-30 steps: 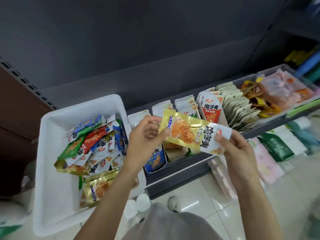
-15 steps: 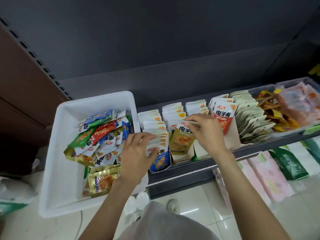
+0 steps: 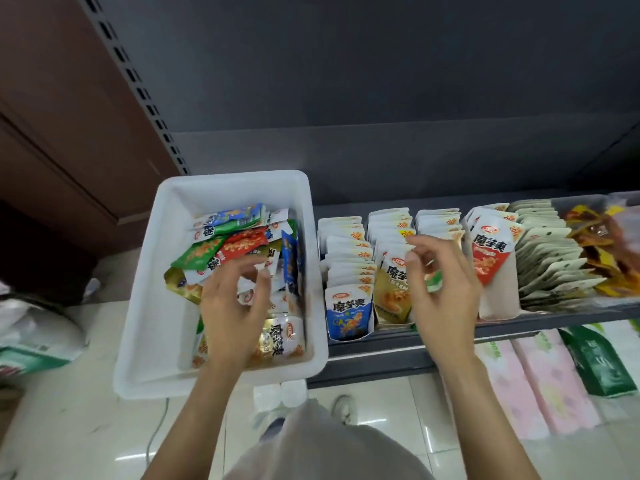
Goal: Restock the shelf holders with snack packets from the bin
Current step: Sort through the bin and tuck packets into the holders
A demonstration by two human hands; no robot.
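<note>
snack packets (image 3: 242, 244) at bin (image 3: 221, 379) 12 o'clock | light, slippery film; pinch sealed edge | left hand (image 3: 235, 299), right hand (image 3: 440, 289): fingers loose, empty

The white bin (image 3: 221, 188) of mixed packets (image 3: 239, 237) sits on the shelf (image 3: 398, 344). Over the bin hovers the left hand (image 3: 232, 306), fingers loosely curled and empty. Right of the bin, the right hand (image 3: 440, 289) hangs empty above the holders (image 3: 349, 306).
</note>
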